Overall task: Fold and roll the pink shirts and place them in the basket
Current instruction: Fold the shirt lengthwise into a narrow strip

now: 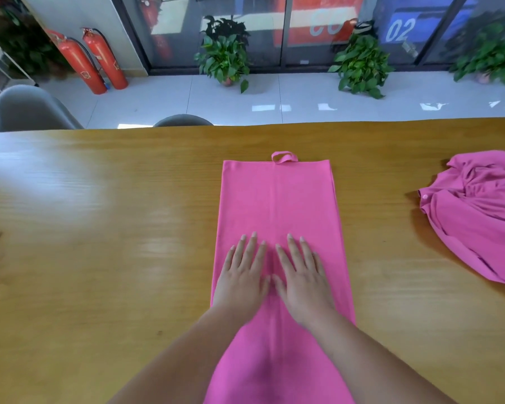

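The folded pink shirt [277, 199] lies as a long narrow strip on the desk [99, 228], likely narrowed so that it can be rolled. On its middle the left grip [241, 282] and right grip [302, 282] rest side by side, fingers straight and spread, holding nothing, probably smoothing creases. Well right of it lies a crumpled pink shirt [478, 217]; no basket shows

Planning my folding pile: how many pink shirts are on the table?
2. The folded shirt lies on the table under the left hand and right hand; the crumpled shirt is at the right edge, partly out of frame. Others may be hidden.
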`<state>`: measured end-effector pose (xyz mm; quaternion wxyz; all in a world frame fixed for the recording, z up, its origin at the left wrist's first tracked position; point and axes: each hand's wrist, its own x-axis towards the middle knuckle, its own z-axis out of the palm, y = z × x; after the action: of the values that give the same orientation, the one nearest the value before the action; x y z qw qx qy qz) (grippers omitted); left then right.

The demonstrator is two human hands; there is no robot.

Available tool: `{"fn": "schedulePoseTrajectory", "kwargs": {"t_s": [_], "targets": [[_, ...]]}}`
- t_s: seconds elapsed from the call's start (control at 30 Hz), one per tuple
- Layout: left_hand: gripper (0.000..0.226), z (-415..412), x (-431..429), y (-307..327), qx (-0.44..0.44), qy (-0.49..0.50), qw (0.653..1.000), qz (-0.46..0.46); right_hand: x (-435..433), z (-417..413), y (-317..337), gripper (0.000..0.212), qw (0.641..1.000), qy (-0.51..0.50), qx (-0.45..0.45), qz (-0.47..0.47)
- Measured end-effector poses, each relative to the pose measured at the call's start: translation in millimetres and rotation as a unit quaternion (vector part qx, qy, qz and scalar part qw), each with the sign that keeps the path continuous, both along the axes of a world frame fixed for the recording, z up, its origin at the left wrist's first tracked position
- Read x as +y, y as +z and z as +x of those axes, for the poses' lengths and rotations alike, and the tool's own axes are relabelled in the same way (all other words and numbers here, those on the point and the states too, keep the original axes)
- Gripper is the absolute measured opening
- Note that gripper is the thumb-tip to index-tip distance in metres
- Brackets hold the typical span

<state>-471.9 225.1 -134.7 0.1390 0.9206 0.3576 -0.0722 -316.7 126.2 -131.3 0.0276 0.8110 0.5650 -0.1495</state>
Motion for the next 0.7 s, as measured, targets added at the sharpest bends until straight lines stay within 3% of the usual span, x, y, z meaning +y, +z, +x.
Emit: {"fn": "schedulePoseTrajectory", "kwargs": {"t_s": [0.23, 0.57, 0.7], "targets": [[0.090, -97, -36, -20, 0.013, -0.056, 0.998, 0.021, -123, -2, -11, 0.078, 1.000, -0.020, -0.003, 0.012], [0.090, -26, 40, -11, 0.107, -0.041, 0.993, 0.040, -34, 63, -9, 0.075, 0.999, -0.005, -0.039, -0.036], [0.080, -6, 18, 1, 0.045, -0.003, 0.999, 0.025, -23, 35, -5, 0.075, 1.000, -0.015, -0.022, -0.011]]}}
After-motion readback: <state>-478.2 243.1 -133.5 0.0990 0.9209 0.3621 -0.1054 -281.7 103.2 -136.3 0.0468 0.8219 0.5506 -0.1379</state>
